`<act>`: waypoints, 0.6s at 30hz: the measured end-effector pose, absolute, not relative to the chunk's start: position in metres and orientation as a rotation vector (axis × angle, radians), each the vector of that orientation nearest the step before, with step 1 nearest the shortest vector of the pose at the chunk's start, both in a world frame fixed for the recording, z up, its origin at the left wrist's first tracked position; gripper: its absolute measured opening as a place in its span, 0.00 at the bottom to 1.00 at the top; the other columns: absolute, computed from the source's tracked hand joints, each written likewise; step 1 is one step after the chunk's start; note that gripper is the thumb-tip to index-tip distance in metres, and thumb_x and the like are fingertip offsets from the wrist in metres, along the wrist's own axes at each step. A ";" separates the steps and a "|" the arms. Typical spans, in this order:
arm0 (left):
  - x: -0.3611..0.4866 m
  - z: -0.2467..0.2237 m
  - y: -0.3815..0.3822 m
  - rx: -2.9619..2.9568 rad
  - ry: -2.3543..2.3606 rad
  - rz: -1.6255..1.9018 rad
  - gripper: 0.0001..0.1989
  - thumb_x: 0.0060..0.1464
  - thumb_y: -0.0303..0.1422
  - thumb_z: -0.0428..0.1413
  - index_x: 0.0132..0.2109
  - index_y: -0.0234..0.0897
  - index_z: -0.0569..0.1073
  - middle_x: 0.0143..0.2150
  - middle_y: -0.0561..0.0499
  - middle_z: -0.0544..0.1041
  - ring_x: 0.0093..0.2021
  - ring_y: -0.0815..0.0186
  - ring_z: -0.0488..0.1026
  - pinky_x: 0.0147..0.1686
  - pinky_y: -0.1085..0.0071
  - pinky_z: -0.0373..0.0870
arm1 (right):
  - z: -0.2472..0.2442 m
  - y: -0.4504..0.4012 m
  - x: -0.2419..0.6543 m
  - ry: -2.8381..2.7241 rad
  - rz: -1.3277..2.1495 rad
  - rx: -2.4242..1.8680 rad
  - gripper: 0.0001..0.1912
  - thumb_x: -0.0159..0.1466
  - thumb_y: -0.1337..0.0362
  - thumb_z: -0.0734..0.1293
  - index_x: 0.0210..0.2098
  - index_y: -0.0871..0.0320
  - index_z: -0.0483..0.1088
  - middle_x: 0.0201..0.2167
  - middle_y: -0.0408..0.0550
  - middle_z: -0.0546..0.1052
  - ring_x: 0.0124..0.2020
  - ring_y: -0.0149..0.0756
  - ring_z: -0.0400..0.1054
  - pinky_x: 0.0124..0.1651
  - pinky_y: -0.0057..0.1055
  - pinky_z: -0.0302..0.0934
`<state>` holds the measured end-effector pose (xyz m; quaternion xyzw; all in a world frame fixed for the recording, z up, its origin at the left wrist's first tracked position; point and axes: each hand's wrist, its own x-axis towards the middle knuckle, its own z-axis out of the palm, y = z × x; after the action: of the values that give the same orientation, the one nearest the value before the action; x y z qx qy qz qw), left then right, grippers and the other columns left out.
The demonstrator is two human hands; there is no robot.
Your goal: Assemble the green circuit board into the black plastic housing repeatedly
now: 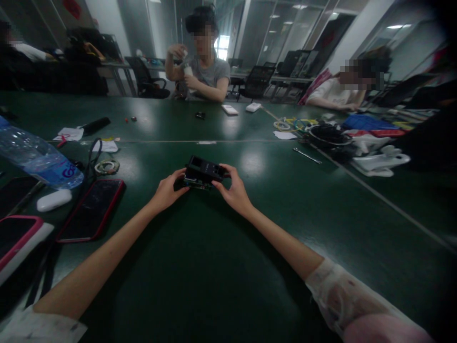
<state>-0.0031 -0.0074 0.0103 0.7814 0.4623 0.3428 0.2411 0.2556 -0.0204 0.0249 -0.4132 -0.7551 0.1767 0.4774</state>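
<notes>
A small black box-like device (203, 167), with what looks like a circuit board along its lower front edge, is between my two hands over the dark green table (200, 267). My left hand (167, 190) grips its left end between thumb and fingers. At its right end, my right hand (233, 189) holds it the same way, the thumb on the near side. Whether the device rests on the table or is slightly raised, I cannot tell.
Left: a water bottle (39, 157), a red-edged phone (92, 209), a white case (54, 200) and a cable coil (107, 166). Right: a wrench (307, 156), black cables (330, 138) and a white tool (380, 162). A person (207, 76) sits opposite, another (335, 90) at the far right.
</notes>
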 end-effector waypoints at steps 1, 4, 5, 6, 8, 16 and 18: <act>-0.003 0.011 -0.008 2.137 1.267 0.940 0.31 0.56 0.33 0.58 0.64 0.40 0.59 0.59 0.41 0.73 0.59 0.53 0.71 0.58 0.50 0.67 | 0.026 -0.021 0.256 -1.849 0.453 -1.026 0.26 0.65 0.57 0.66 0.60 0.51 0.57 0.55 0.53 0.69 0.55 0.46 0.67 0.57 0.46 0.65; -0.002 0.012 -0.009 2.135 1.284 0.939 0.30 0.56 0.34 0.59 0.64 0.40 0.60 0.59 0.41 0.73 0.59 0.53 0.71 0.58 0.50 0.66 | 0.029 -0.022 0.255 -1.852 0.499 -1.041 0.26 0.64 0.56 0.67 0.59 0.51 0.58 0.55 0.54 0.69 0.56 0.46 0.66 0.58 0.46 0.64; -0.002 0.012 -0.009 2.134 1.295 0.935 0.30 0.56 0.34 0.59 0.63 0.40 0.60 0.59 0.41 0.73 0.59 0.52 0.71 0.58 0.49 0.67 | 0.029 -0.022 0.255 -1.853 0.510 -1.037 0.26 0.64 0.56 0.67 0.59 0.51 0.58 0.55 0.54 0.69 0.56 0.46 0.66 0.58 0.46 0.64; -0.001 0.012 -0.009 2.131 1.305 0.931 0.29 0.56 0.34 0.59 0.63 0.41 0.61 0.59 0.41 0.73 0.59 0.52 0.71 0.58 0.49 0.67 | 0.029 -0.022 0.255 -1.853 0.518 -1.033 0.26 0.64 0.57 0.67 0.59 0.51 0.58 0.55 0.54 0.69 0.56 0.46 0.66 0.58 0.47 0.64; -0.001 0.013 -0.009 2.123 1.322 0.923 0.29 0.56 0.35 0.59 0.63 0.40 0.61 0.59 0.41 0.73 0.59 0.52 0.71 0.58 0.50 0.67 | 0.028 -0.021 0.256 -1.864 0.534 -1.018 0.26 0.64 0.57 0.67 0.59 0.51 0.58 0.56 0.53 0.69 0.56 0.45 0.66 0.58 0.47 0.64; 0.001 0.013 -0.009 2.124 1.374 0.914 0.34 0.53 0.38 0.61 0.64 0.37 0.59 0.60 0.38 0.72 0.59 0.49 0.70 0.57 0.49 0.67 | 0.024 -0.019 0.255 -1.926 0.567 -1.005 0.25 0.63 0.60 0.68 0.58 0.54 0.59 0.54 0.54 0.70 0.54 0.44 0.68 0.58 0.45 0.64; 0.001 0.013 -0.009 2.125 1.372 0.915 0.36 0.53 0.38 0.61 0.65 0.37 0.58 0.61 0.38 0.70 0.61 0.49 0.68 0.58 0.48 0.65 | 0.023 -0.018 0.255 -1.947 0.593 -1.020 0.25 0.63 0.60 0.68 0.58 0.54 0.60 0.53 0.54 0.70 0.54 0.44 0.67 0.58 0.47 0.63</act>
<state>0.0006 -0.0094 0.0128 0.7700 0.4972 0.3316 0.2237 0.2551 -0.0181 0.0228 -0.4069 -0.7764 0.2365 0.4191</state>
